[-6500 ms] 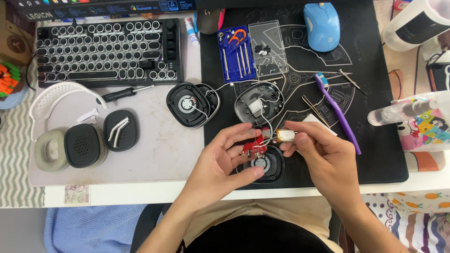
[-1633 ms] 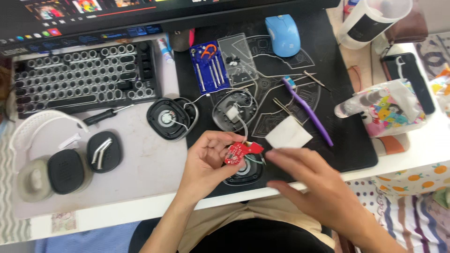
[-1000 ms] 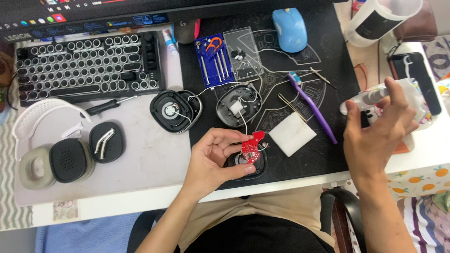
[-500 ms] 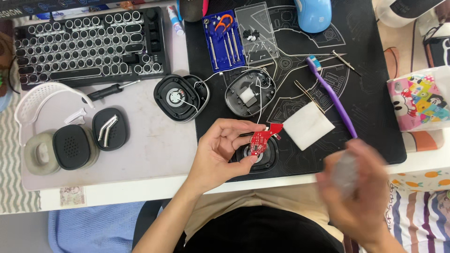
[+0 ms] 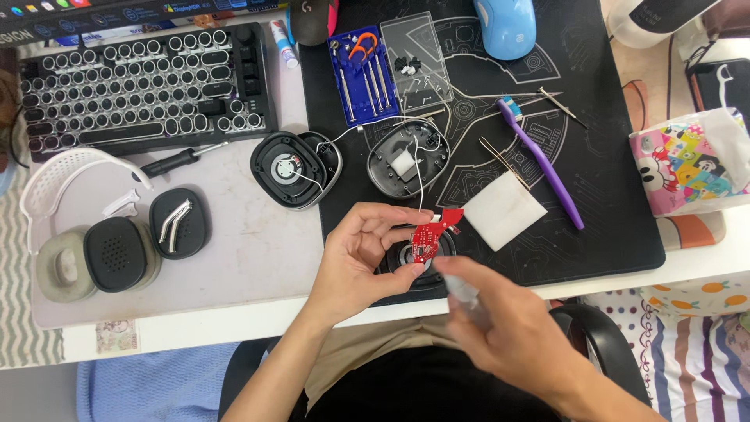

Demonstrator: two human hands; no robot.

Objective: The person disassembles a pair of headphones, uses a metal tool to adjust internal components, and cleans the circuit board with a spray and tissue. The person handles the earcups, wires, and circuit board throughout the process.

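My right hand [image 5: 519, 344] is back in the lower middle of the frame; a second ago it was out at the right edge by the patterned pouch [image 5: 687, 160], and now it comes in closed around a small clear bottle [image 5: 461, 289], blurred with motion, its tip aimed up at the red circuit board [image 5: 430, 233]. I judge that means the board is about to be wetted or cleaned, though I cannot see any liquid. My left hand [image 5: 359, 262] has not shifted: it pinches the board by its lower edge between thumb and fingertips, the other fingers loosely curled, holding it just above the round black speaker part [image 5: 418, 262] near the bottom edge of the black mat [image 5: 609, 219]. A thin white wire runs up from the board to the open earcup shell [image 5: 408, 156] in the middle of the frame. Just right of the board lies the white square pad [image 5: 504, 209], and beyond it the purple toothbrush [image 5: 543, 164], both untouched. At the left of the frame the ear cushions [image 5: 117, 250], the white headband [image 5: 62, 176] and the keyboard [image 5: 141, 90] sit well apart from my hands.
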